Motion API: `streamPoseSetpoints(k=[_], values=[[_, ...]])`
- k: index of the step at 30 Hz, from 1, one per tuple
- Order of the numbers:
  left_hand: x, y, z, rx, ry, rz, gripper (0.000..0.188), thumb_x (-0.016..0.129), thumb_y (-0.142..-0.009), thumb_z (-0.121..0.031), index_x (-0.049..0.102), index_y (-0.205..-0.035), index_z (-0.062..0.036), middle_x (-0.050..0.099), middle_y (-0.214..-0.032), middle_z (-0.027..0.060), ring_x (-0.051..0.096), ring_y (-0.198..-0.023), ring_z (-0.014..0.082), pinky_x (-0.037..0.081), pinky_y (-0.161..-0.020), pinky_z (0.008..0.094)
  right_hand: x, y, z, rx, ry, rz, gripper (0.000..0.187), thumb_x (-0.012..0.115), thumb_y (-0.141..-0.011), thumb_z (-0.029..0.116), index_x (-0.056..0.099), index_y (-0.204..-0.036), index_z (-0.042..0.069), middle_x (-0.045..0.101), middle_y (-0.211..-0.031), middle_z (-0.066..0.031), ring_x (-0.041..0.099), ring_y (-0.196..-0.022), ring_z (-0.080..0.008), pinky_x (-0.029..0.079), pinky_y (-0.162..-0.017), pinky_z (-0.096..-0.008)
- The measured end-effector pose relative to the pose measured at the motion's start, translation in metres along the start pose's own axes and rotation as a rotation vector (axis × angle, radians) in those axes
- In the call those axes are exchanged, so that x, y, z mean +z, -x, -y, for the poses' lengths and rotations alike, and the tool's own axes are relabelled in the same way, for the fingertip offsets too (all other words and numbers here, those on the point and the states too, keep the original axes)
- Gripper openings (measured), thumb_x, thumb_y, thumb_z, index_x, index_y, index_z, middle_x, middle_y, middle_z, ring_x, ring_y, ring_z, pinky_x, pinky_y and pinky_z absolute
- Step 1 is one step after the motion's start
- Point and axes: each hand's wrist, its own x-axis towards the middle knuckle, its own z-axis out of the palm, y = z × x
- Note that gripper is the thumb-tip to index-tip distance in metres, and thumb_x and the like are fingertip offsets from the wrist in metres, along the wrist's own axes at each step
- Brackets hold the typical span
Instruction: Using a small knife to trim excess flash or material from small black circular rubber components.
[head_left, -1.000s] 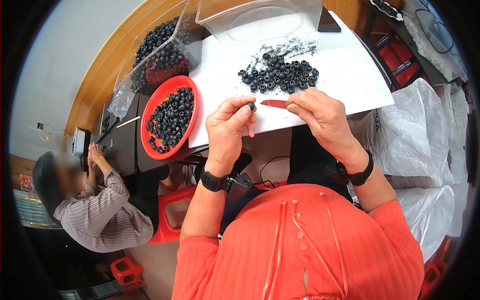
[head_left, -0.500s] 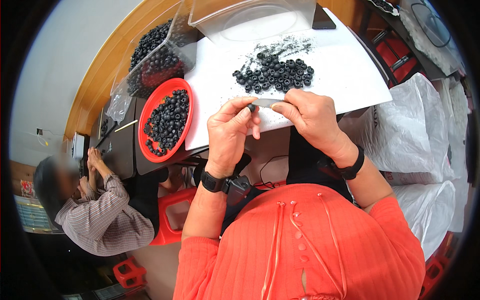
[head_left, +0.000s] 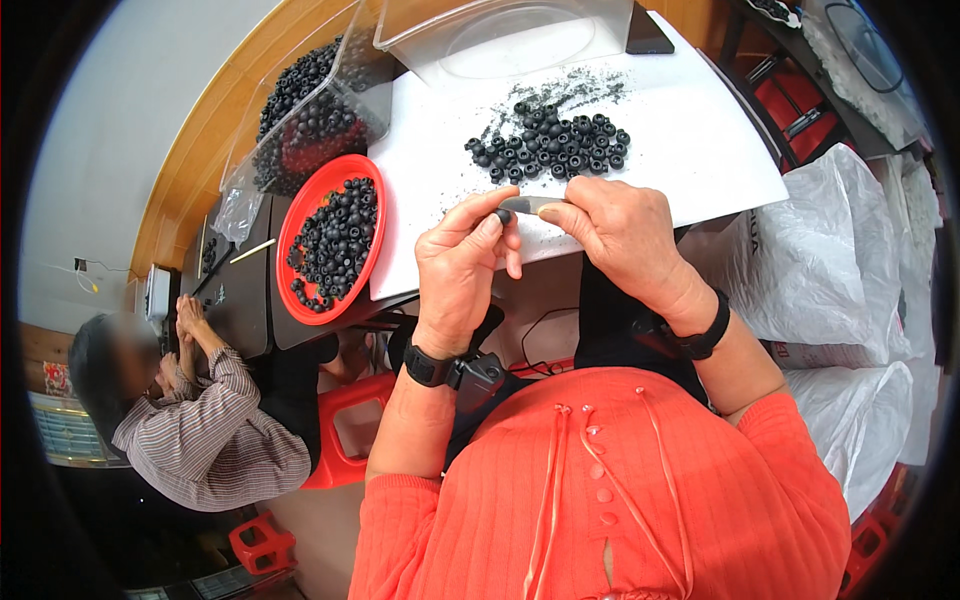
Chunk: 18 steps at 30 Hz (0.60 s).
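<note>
Head view: your L hand (head_left: 455, 260) pinches one small dark bead (head_left: 503, 216) betw. thumb & index fingertip, other fingers loosely curled. Prob. held low on its sides so the upper part is exposed to the blade. Your R hand (head_left: 622, 228) is closed round a short knife (head_left: 522, 205), thumb along the near side, handle mostly hidden in the grip. Blade points L, tip end right at the bead; looks like contact, tho too small to be sure. Gripping that near the blade likely gives finer control.

Both hands are up over the near part of the white board (head_left: 690, 150), maybe so any dust lands there, not on your lap. Bead pile (head_left: 560, 145) lies on the board just past your hands, prob. for easy reach, w/ dark dust (head_left: 580, 88) smeared behind it. Red dish (head_left: 310, 195), holding more dark round pcs, stands just L of the board, near the dark bench surface (head_left: 240, 312), handy for the L side. Behind the dish, a clear tub (head_left: 375, 110) is heaped w/ similar pcs; another clear bin (head_left: 425, 55) sits at the board's far edge.
</note>
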Motion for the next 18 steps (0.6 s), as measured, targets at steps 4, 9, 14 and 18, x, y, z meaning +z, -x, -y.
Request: streamPoseSetpoints(k=[4,9,14,18], values=[[-0.0006,-0.0001,0.0002,-0.006,-0.026,-0.007,0.032,0.057,-0.101,-0.005,0.063,-0.130,0.0081,0.066,-0.096,0.0121,0.062,-0.070,0.0182,0.054,-0.062,0.0292,0.0003,-0.0002,-0.0005,-0.013,0.007,-0.005,0.035,0.067,-0.096,0.038,0.059,-0.077,0.010,0.061,-0.064,-0.0073,0.064,-0.057,-0.0259,0.048,-0.049,-0.0376],[0.0031,-0.0004,-0.0001,0.009,-0.010,-0.021,0.028,0.057,-0.101,-0.003,0.066,-0.126,0.0076,0.066,-0.093,0.0119,0.062,-0.073,0.0166,0.055,-0.061,0.0282,0.0008,0.0002,-0.0019,-0.025,0.020,0.005,0.034,0.067,-0.096,0.038,0.059,-0.077,0.010,0.060,-0.063,-0.0068,0.063,-0.056,-0.0247,0.047,-0.049,-0.0366],[0.0045,-0.0001,-0.0007,0.011,-0.028,-0.033,0.028,0.056,-0.102,-0.003,0.066,-0.125,0.0077,0.066,-0.091,0.0121,0.061,-0.070,0.0168,0.053,-0.061,0.0281,0.0010,0.0001,-0.0031,-0.040,0.018,0.000,0.034,0.068,-0.096,0.037,0.059,-0.077,0.010,0.060,-0.063,-0.0069,0.063,-0.056,-0.0246,0.047,-0.048,-0.0366],[0.0049,0.0003,-0.0001,0.006,-0.030,-0.050,0.027,0.056,-0.102,-0.003,0.066,-0.124,0.0081,0.066,-0.089,0.0119,0.061,-0.068,0.0168,0.053,-0.061,0.0280,0.0014,0.0003,-0.0034,-0.049,0.022,0.002,0.033,0.068,-0.096,0.036,0.060,-0.077,0.010,0.060,-0.064,-0.0070,0.063,-0.056,-0.0248,0.047,-0.049,-0.0369]])
